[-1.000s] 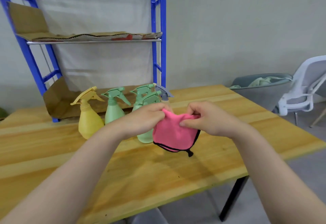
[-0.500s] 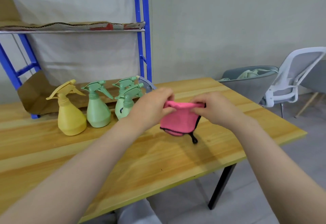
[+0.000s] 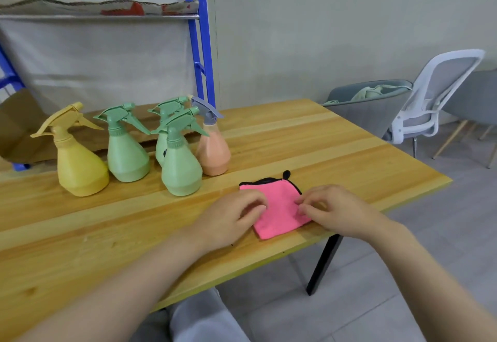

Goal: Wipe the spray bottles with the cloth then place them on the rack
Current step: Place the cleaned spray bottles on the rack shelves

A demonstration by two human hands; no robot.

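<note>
The folded pink cloth (image 3: 277, 208) lies flat on the wooden table (image 3: 336, 137), near its front edge, with its long axis running from the near edge away toward the bottles and its black-trimmed end farthest. The left hand (image 3: 228, 220) rests on its left side with curled fingers; the right hand (image 3: 332, 211) pinches its right edge. Behind stand five spray bottles, upright: a yellow bottle (image 3: 78, 161), three green bottles (image 3: 126, 153), and a peach bottle (image 3: 213, 150), nozzles pointing left. Farther back rises the blue rack (image 3: 200, 40) with a metal shelf, then grey wall. A white chair (image 3: 435, 94) stands at right.
</note>
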